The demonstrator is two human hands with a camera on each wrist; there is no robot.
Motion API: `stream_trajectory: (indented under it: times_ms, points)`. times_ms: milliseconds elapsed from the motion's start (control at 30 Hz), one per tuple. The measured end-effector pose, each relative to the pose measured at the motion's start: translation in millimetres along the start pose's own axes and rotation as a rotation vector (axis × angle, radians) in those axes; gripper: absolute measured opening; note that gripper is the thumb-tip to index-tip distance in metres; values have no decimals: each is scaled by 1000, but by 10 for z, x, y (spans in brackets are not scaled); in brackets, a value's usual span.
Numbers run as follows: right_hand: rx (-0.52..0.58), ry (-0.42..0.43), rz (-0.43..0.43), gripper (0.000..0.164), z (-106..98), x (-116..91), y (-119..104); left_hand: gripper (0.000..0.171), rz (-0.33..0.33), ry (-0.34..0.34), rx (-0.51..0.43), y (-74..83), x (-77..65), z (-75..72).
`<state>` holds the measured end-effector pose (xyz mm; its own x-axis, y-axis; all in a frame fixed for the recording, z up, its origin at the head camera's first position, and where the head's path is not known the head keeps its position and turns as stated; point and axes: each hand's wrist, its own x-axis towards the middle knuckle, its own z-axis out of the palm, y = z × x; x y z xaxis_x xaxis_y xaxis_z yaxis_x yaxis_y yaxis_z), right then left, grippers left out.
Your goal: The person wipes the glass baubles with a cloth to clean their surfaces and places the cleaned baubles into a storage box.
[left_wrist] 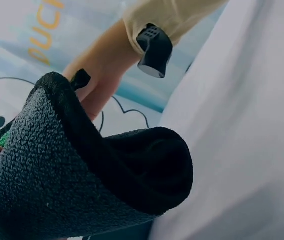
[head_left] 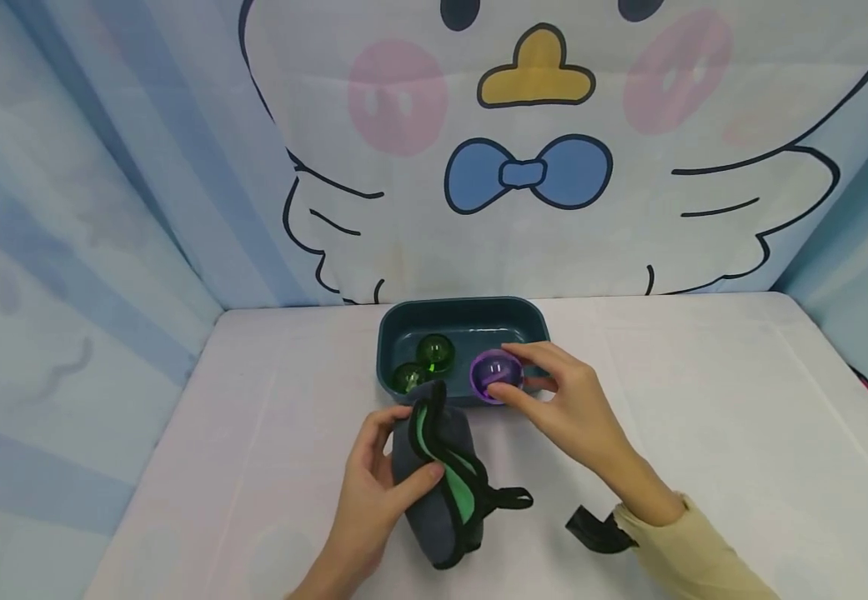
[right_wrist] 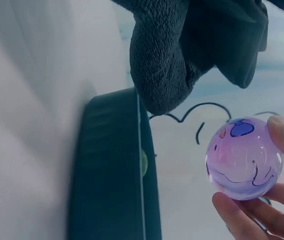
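My left hand point(head_left: 375, 492) grips a grey terry cloth pouch point(head_left: 441, 517) with black edging, a green inside and a black loop. In the left wrist view the pouch point(left_wrist: 57, 165) shows a dark, folded opening. My right hand point(head_left: 572, 392) pinches a see-through purple ball point(head_left: 495, 375) between thumb and fingers, over the right front of a dark teal tray point(head_left: 464, 305). The right wrist view shows the ball point(right_wrist: 244, 159) apart from the tray point(right_wrist: 109, 170). Two clear green balls point(head_left: 435, 353) lie at the tray's left, one partly hidden by the pouch.
The tray stands on a white-covered table point(head_left: 268, 433), near its back edge. Behind it hangs a cartoon-printed backdrop point(head_left: 524, 250), with curtains point(head_left: 51, 333) at both sides. A black strap-like piece point(head_left: 600, 531) sticks out beside the right sleeve point(head_left: 692, 550).
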<state>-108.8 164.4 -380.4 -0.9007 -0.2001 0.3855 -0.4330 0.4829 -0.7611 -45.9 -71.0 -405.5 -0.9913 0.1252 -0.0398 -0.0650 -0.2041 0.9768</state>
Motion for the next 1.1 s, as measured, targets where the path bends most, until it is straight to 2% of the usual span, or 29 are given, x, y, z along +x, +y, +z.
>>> stream_trajectory:
  times_ms: [267, 400, 633, 900, 1100]
  points:
    - [-35, -41, 60, 51, 139, 123, 141, 64, -33, 25, 36, -109, 3, -68]
    - [-63, -33, 65, 51, 188, 200, 185, 64, -34, 31, 33, -146, 20, -106]
    - [-127, -59, 100, 53, 275, 306, 325, 62, -85, 65, -38, -235, 57, -148]
    - [-259, -100, 109, 55, 347, 345, 440, 61, -97, 28, -64, -324, 82, -117]
    - [-332, -139, 101, 54, 384, 356, 493, 60, -108, 16, -11, -418, 116, -119]
